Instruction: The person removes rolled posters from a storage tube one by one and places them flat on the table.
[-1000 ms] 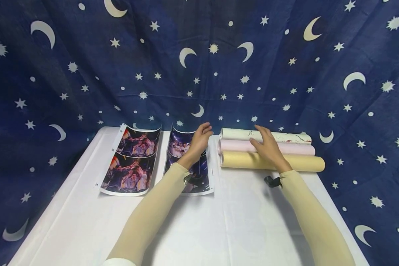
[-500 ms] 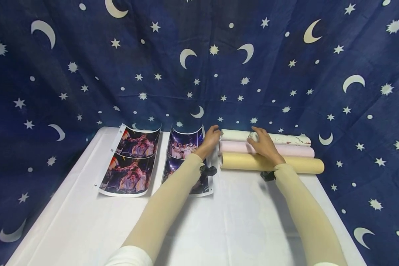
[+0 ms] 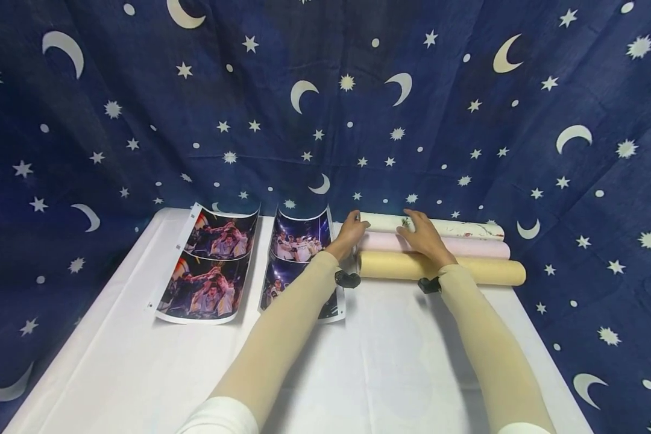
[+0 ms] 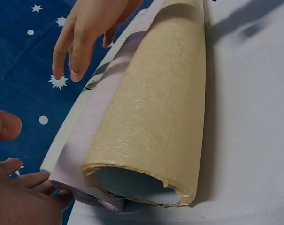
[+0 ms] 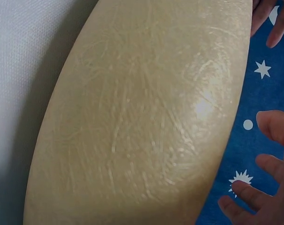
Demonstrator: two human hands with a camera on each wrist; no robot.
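Note:
Three rolls of wallpaper-like sheet lie side by side at the back right in the head view: a white patterned roll [image 3: 466,229], a pale pink roll [image 3: 480,247] and a yellow roll [image 3: 485,272] in front. My left hand [image 3: 348,235] is at the left ends of the white and pink rolls, thumb apart from the fingers; whether it touches them I cannot tell. Over the white and pink rolls reaches my right hand [image 3: 427,240], fingers spread and thumb apart. The yellow roll [image 4: 151,103] shows its hollow end in the left wrist view and fills much of the right wrist view.
Two curved sheets with printed photos, a left sheet [image 3: 208,271] and a right sheet [image 3: 301,235], lie left of the rolls. My left forearm partly covers the right one. A white cloth [image 3: 401,361] covers the table. Behind hangs a dark blue curtain [image 3: 282,120] with moons and stars.
My left hand has moved right, from over the right photo sheet to the left ends of the rolls. My right hand has shifted slightly left above the rolls. The rolls have stayed put.

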